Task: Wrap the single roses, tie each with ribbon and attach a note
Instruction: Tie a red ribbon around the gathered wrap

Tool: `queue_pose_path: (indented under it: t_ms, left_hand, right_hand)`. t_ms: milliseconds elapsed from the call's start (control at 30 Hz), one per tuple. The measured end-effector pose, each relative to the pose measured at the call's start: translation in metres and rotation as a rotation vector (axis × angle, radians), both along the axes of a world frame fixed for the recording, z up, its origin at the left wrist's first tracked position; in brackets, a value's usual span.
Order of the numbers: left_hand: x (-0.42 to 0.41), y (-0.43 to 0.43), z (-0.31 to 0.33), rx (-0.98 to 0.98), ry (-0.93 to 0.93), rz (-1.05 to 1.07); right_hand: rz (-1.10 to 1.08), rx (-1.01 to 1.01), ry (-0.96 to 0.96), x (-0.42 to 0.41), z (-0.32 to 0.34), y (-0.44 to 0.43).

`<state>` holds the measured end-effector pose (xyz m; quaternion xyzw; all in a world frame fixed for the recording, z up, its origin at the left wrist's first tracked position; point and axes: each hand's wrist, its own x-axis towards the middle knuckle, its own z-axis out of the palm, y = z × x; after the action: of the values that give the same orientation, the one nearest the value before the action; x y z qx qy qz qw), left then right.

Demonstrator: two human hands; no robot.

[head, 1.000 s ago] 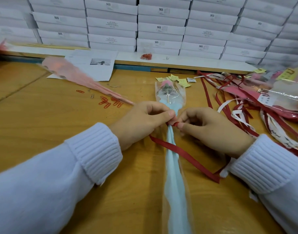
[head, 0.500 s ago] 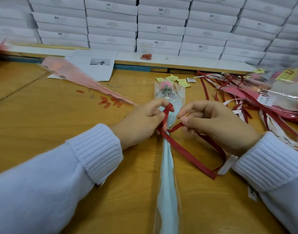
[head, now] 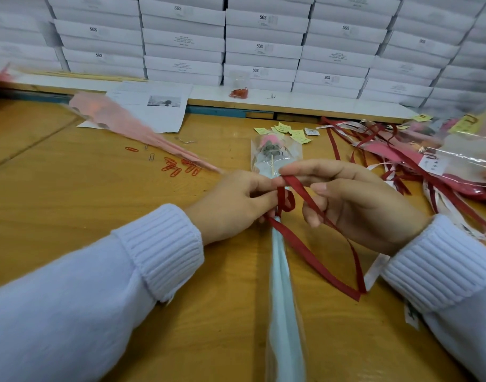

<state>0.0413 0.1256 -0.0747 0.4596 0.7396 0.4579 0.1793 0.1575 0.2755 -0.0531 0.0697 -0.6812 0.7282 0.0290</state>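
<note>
A single pink rose in a clear and pale blue wrapper [head: 284, 285] lies lengthwise on the wooden table [head: 70, 205], bloom end away from me. A dark red ribbon [head: 313, 252] is looped round the wrapper's neck and trails off to the right. My left hand [head: 236, 202] pinches the ribbon loop at the neck. My right hand [head: 354, 199] holds a ribbon strand between thumb and forefinger, lifted over the loop, with the strand running under its other fingers. Small yellow notes [head: 286, 130] lie just beyond the rose.
A pink wrapped rose [head: 131, 125] lies at the left, with red paper clips [head: 178, 166] beside it. A printed sheet [head: 153, 108] sits behind. Loose ribbons and wrapped roses [head: 429, 166] pile up at the right. White boxes [head: 263, 42] are stacked along the back.
My right hand has lifted the ribbon strand up and across the loop that my left hand pinches. The rose has stayed where it was.
</note>
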Motion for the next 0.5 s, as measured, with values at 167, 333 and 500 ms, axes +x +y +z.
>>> queue_pose_path:
  t_ms: [167,333,500]
  left_hand:
    - [0.0014,-0.0012,0.0034,-0.092,0.046,-0.063]
    - [0.0045,-0.0030,0.0037,-0.048,0.064,-0.102]
    - [0.0021,0.0002,-0.0003,-0.040,0.068,-0.065]
  right_hand:
    - [-0.073,-0.024,-0.044,-0.0005,-0.0002,0.0002]
    - [-0.214,0.131,-0.049,-0.0008,-0.0006,-0.0075]
    - [-0.503,0.374,-0.059,-0.0030,-0.0046,-0.0080]
